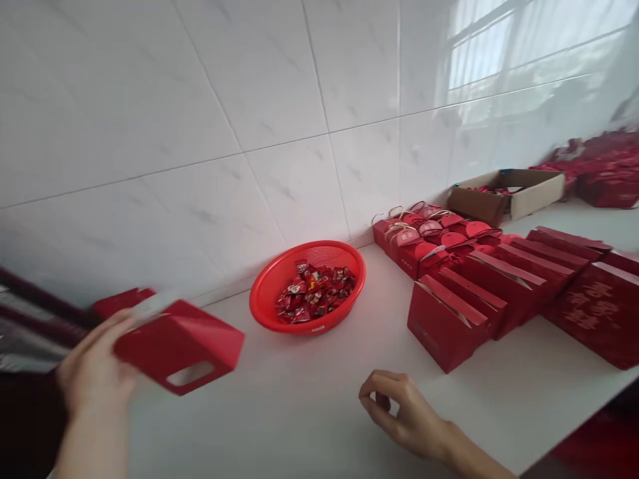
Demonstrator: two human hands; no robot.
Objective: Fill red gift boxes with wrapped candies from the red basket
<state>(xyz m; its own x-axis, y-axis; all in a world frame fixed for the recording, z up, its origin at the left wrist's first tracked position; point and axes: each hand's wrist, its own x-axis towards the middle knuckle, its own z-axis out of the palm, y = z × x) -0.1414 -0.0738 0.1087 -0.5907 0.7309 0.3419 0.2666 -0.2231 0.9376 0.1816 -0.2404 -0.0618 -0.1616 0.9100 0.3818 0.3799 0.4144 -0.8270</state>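
Observation:
My left hand [102, 362] grips a red paper gift box [187, 342], tilted in the air above the white countertop [279, 426]. An oval cutout shows near its lower edge, and the picture is blurred here. Above the counter, my right hand [399, 412] is curled, its thumb and forefinger meeting in a loop with nothing visible in it. Between the hands and further back stands a red plastic basket [259, 309] with red-wrapped candies [314, 289] inside. Right of the basket, several red paper boxes [444, 326] stand upright in a row.
Flat red boxes with string loops [429, 233] lie against the tiled wall [279, 166]. An open cardboard box [539, 193] sits behind them, with a heap of red items [604, 166] at the far right. A larger red box [594, 313] stands near the counter's right edge.

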